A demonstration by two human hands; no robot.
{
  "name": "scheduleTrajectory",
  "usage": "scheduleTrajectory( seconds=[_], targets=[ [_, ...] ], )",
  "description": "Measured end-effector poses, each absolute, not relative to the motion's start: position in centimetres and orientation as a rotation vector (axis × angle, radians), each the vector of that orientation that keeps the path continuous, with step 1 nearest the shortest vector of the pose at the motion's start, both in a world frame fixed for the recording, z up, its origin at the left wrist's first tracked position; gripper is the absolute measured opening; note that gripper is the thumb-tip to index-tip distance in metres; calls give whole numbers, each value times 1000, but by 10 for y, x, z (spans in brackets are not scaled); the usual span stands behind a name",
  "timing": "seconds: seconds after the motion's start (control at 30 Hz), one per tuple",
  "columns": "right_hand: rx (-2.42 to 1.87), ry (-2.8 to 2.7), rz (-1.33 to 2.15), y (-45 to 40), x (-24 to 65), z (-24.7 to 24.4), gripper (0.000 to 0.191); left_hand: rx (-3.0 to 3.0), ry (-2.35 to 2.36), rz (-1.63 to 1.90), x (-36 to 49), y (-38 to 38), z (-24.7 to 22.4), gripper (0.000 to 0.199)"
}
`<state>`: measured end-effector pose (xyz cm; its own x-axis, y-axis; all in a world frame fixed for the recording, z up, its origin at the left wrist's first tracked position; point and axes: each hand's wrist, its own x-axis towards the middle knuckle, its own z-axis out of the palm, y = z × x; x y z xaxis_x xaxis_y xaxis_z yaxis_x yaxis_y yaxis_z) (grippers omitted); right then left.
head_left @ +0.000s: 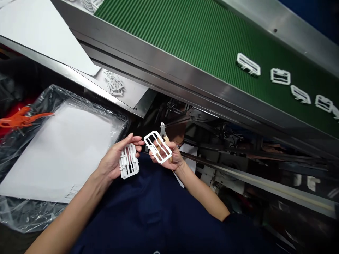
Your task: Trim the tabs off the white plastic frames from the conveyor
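Your navy shirt (148, 211) fills the foreground. Your left hand (113, 160) cradles a white plastic piece (125, 165) on curled fingers. Your right hand (174, 157) pinches a white plastic frame (153, 132) and small cutters (162, 127) together. Both hands hover over a plastic-wrapped white sheet (60, 151), below a green conveyor belt (172, 38).

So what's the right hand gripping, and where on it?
Right hand grips a white plastic frame by its lower end, plus wood-handled cutters by the handle.
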<state>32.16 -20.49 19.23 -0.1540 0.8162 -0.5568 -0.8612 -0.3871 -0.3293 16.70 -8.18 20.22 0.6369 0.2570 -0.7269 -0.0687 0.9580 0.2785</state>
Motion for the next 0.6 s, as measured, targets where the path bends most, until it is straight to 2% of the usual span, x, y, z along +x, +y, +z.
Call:
scheduleTrajectory(
  seconds=[0.33, 0.43, 0.6],
  targets=[
    [-797, 68, 1778, -207, 320, 189, 39, 197, 920, 181, 174, -79, 208, 26],
    [-1108, -114, 1652, -203, 314, 202, 37, 183, 925, 190, 177, -81, 204, 24],
    [-1943, -815, 1213, -188, 293, 235, 33, 186, 916, 323, 187, -90, 192, 19]
  ],
)
